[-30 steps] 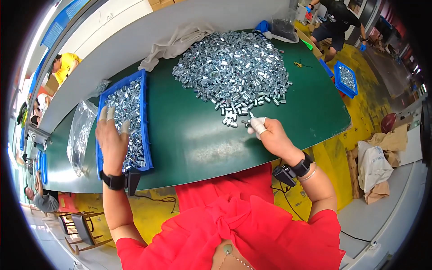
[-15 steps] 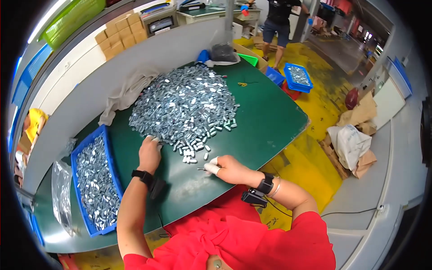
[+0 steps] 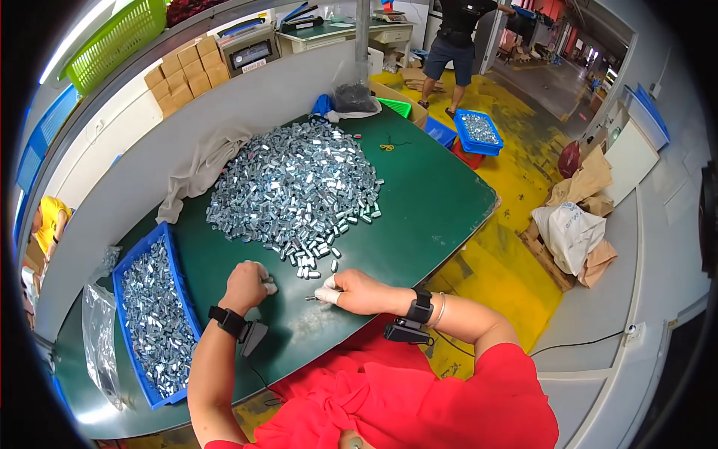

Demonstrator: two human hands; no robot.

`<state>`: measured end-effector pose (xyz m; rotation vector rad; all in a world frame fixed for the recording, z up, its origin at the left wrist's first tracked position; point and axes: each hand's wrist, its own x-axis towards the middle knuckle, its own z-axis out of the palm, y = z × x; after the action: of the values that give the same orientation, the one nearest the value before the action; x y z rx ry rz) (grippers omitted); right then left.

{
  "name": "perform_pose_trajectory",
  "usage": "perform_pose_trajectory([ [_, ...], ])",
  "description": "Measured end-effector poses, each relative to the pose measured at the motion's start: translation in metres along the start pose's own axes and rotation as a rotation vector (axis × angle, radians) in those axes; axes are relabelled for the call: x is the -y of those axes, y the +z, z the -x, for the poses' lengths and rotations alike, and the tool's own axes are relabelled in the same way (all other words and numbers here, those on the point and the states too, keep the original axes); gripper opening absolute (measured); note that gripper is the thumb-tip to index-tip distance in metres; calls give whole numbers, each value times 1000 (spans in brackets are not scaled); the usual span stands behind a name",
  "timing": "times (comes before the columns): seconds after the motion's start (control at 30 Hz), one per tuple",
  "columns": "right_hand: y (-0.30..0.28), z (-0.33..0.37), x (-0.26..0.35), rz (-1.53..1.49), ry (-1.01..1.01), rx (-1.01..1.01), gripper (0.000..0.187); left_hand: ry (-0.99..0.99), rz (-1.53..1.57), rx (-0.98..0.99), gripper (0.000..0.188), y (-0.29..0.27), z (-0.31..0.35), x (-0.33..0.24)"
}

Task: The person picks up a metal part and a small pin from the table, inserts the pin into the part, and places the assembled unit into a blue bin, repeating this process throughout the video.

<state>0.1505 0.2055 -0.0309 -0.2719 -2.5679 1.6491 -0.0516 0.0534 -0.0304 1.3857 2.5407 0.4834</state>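
Observation:
A large pile of small silver metal parts point(image 3: 299, 187) lies on the green tabletop point(image 3: 426, 194). My right hand point(image 3: 357, 292), with white coverings on the fingertips, pinches a thin metal pin-like piece point(image 3: 310, 298) just in front of the pile. To its left, my left hand point(image 3: 248, 286) is closed over the table with its fingers curled. Whatever those fingers hold, if anything, is hidden. Left of that hand stands a blue tray point(image 3: 183, 280) filled with similar silver parts.
A grey cloth point(image 3: 196, 176) lies along the low partition behind the pile. Clear plastic bags point(image 3: 97, 337) lie left of the tray. Beyond the table, a person point(image 3: 452, 45) stands near another blue tray point(image 3: 479, 150) of parts. A white sack point(image 3: 572, 236) rests at right.
My left hand has drawn back from the pile's near edge toward me, fingers curled. My right hand stays pinching the thin metal piece. The whole view has shifted slightly.

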Motion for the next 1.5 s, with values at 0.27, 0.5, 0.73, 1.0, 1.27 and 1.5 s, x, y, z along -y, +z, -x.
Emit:
perform_pose_trajectory([
  [0.27,8,2,1,8,-33,-4,38,-120,163,171,24,4,6,7],
  [0.5,8,7,8,22,-22,-17,35,48,64,-59,15,9,21,-5],
  [0.73,5,4,5,8,-39,-145,32,91,567,-25,10,19,53,-50],
  [1.0,7,2,6,33,-90,-181,25,150,480,-59,13,14,61,-62],
  [1.27,5,3,11,46,-100,-192,25,52,637,-138,14,15,65,-68],
  [1.5,3,-2,6,381,-51,-26,26,336,272,-160,17,11,69,-68],
])
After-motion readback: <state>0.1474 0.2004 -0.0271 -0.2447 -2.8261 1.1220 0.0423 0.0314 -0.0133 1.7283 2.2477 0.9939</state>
